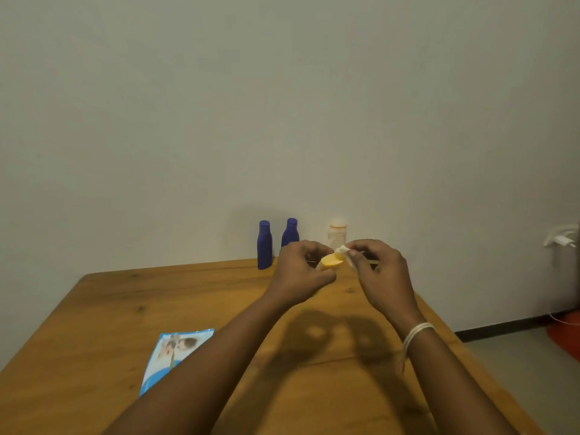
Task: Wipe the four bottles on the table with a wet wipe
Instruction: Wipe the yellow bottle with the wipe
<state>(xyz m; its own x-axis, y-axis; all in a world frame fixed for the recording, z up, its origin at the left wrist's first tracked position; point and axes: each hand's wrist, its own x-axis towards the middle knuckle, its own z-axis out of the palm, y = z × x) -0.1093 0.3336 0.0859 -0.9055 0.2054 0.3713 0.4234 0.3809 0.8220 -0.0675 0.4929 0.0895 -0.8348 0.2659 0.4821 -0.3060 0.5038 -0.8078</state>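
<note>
My left hand grips a small yellow bottle, held above the wooden table with its flat end facing me. My right hand pinches a white wet wipe against the bottle's upper right edge. Two dark blue bottles stand at the table's far edge by the wall; my left hand hides the lower part of the right one. A pale bottle with an orange neck ring stands to their right, partly behind my hands.
A blue and white wet-wipe pack lies flat on the table near my left forearm. A white charger and socket are on the wall at the right. An orange-red object sits on the floor past the table's right edge.
</note>
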